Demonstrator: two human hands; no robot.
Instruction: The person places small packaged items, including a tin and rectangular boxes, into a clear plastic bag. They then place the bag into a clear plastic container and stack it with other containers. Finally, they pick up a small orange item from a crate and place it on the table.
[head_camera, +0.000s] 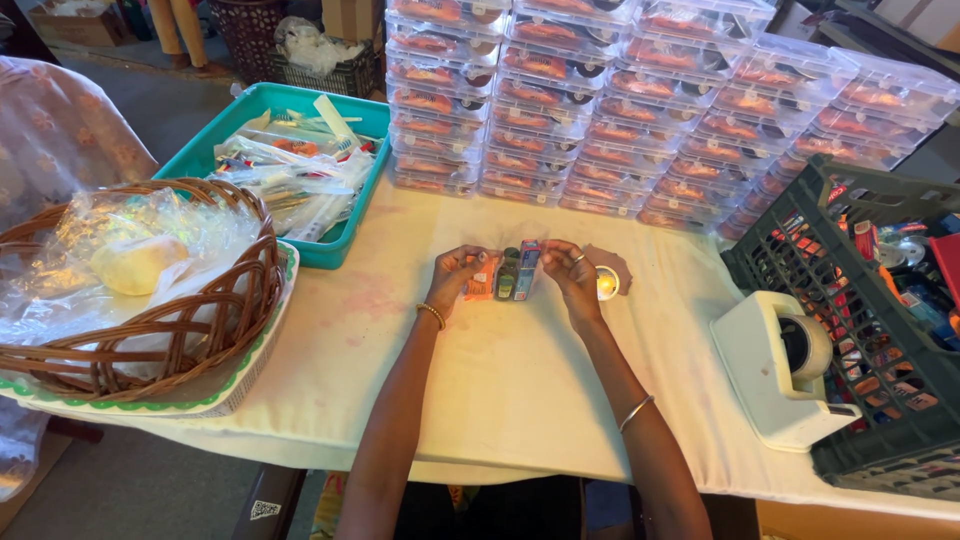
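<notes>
Teal tray (345, 250) holds plastic-wrapped sachets; wicker basket (150, 340) holds crumpled plastic, pale lump; black crate (800, 250) holds colourful packets. Left hand (458, 272), right hand (572, 272): each grip grasping small packets (508, 275), orange, dark green, blue-pink, side by side above counter (500, 380) centre.

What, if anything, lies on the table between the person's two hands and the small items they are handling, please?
Nothing visible does: the left hand and right hand already grip the small dark bottle and little colourful packets directly above the white tablecloth.
</notes>
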